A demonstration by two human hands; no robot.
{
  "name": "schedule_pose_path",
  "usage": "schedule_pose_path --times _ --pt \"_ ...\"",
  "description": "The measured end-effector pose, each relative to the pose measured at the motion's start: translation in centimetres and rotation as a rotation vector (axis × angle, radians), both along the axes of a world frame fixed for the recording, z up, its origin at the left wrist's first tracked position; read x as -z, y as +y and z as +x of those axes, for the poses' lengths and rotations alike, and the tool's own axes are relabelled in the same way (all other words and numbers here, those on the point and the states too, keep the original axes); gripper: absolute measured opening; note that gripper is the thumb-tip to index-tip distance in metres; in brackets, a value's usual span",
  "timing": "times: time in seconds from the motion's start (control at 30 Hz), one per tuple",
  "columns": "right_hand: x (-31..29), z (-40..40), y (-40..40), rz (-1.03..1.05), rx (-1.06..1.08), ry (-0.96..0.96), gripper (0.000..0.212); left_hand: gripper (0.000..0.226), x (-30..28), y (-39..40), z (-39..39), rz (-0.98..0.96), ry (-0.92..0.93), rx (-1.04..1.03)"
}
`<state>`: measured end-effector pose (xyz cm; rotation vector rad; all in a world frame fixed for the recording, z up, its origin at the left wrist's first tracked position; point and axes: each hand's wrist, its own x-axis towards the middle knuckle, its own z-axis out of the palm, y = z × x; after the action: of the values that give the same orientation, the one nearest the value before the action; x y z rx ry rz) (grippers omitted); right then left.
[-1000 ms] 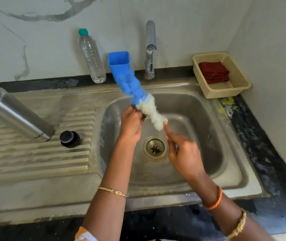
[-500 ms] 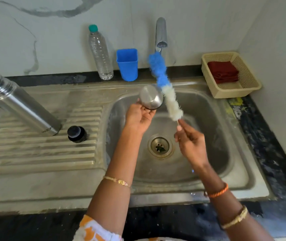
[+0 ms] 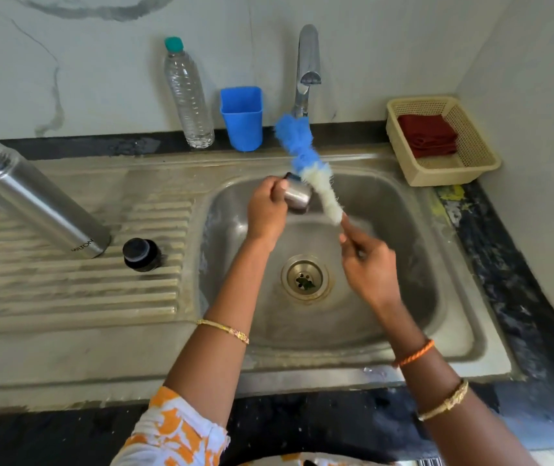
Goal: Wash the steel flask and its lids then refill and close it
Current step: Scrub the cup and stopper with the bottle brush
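Over the sink (image 3: 464, 344), the left hand (image 3: 265, 210) grips the steel lid (image 3: 297, 194) while the right hand (image 3: 368, 264) pinches the brush (image 3: 306, 159) against it: still scrubbing, rinsing comes next.

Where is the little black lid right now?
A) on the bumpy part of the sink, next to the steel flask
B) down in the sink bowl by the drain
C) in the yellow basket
A: the black lid sits on the ridged drainboard, just beside the foot of the steel flask.
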<state>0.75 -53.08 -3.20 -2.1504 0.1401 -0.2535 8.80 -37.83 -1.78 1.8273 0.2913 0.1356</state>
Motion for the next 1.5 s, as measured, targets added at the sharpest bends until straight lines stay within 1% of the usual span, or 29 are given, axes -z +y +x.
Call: schedule_pose_path --times 0.07,0.1,0.17,0.23,0.27,0.33,0.37,0.4,0.47,0.53,0.57,0.6,0.67,0.7,0.73,0.83,0.87,0.9,0.97,1.03,1.1,1.2,1.33,1.43,1.5 --pt "-1.6 1.3 -0.7 -0.017 -0.011 0.09 0.034 0.018 0.1 -0.5 -1.2 0.132 -0.1 0.069" --pt "-2.2 1.4 -1.0 -0.041 -0.037 0.101 0.035 0.017 0.2 -0.6 -1.4 0.186 -0.135 0.069" --pt "-2.9 0.3 -0.8 -0.134 -0.096 0.062 0.038 0.017 0.6 -0.5 -1.3 0.24 -0.153 0.025" --pt "-3.1 -1.7 0.2 -0.261 -0.116 0.052 0.044 0.017 0.8 -0.1 -1.1 0.209 -0.118 -0.005" --pt "-3.2 -2.4 0.7 -0.286 -0.096 0.045 0.046 0.017 0.9 -0.1 -1.1 0.18 -0.123 -0.002" --pt "-3.5 -1.8 0.5 -0.245 -0.038 0.001 0.046 0.015 0.7 -0.1 -1.5 0.116 -0.177 0.028" --pt "-3.5 -0.7 -0.1 -0.199 -0.021 0.01 0.043 0.014 0.5 -0.2 -1.8 0.072 -0.207 0.056" --pt "-3.7 0.6 -0.8 -0.137 -0.022 0.065 0.04 0.014 0.3 -0.2 -2.0 0.008 -0.228 0.09" --pt "-4.0 2.3 -2.1 0.038 -0.082 0.246 0.033 0.016 0.2 -0.1 -2.2 -0.186 -0.236 0.124" --pt "-3.7 2.2 -2.8 0.319 -0.125 0.437 0.031 0.018 0.3 0.1 -1.9 -0.382 -0.209 0.101" --pt "-3.5 1.9 -2.8 0.457 -0.113 0.508 0.032 0.017 0.3 0.1 -1.8 -0.442 -0.179 0.072" --pt "-3.6 1.5 -2.7 0.564 -0.087 0.537 0.033 0.016 0.4 0.1 -1.6 -0.476 -0.148 0.033" --pt "-3.8 1.1 -1.9 0.696 -0.02 0.501 0.033 0.014 0.7 0.0 -1.3 -0.505 -0.078 -0.056" --pt "-3.9 1.0 -1.4 0.693 -0.002 0.444 0.034 0.014 0.8 -0.2 -1.2 -0.525 -0.046 -0.092" --pt "-3.9 0.7 -0.8 0.621 -0.002 0.358 0.034 0.015 1.0 -0.3 -1.1 -0.561 -0.015 -0.12" --pt "-3.0 -1.4 0.8 0.166 -0.062 0.072 0.036 0.01 1.0 -0.5 -0.6 -0.794 0.081 -0.181" --pt "-2.6 -2.1 1.1 0.083 -0.069 0.017 0.037 0.01 1.0 -0.4 -0.5 -0.878 0.114 -0.19" --pt "-2.4 -2.4 1.2 0.061 -0.059 -0.008 0.037 0.011 0.9 -0.2 -0.4 -0.953 0.138 -0.189" --pt "-2.1 -1.7 1.0 0.086 -0.004 -0.006 0.036 0.01 0.6 -0.2 -0.7 -1.047 0.165 -0.168" --pt "-2.0 -0.5 0.6 0.075 0.023 -0.008 0.036 0.009 0.1 -0.6 -1.0 -1.08 0.185 -0.156" --pt "-2.0 -0.6 0.7 -0.005 -0.013 -0.075 0.038 0.011 -0.2 -0.9 -1.0 -1.11 0.194 -0.18" --pt "-1.7 -2.3 1.0 -0.083 -0.099 -0.152 0.042 0.023 -0.6 -0.8 -0.7 -1.128 0.209 -0.207" --pt "-1.5 -0.2 0.3 -0.023 -0.015 -0.092 0.039 0.023 -0.9 -1.1 -1.2 -1.135 0.235 -0.179" --pt "-1.5 -0.8 0.7 -0.08 -0.086 -0.144 0.045 0.03 -1.2 -1.0 -1.2 -1.15 0.218 -0.197" --pt "-1.2 -1.4 0.8 -0.091 -0.122 -0.139 0.048 0.031 -1.2 -0.6 -1.0 -1.15 0.226 -0.202"
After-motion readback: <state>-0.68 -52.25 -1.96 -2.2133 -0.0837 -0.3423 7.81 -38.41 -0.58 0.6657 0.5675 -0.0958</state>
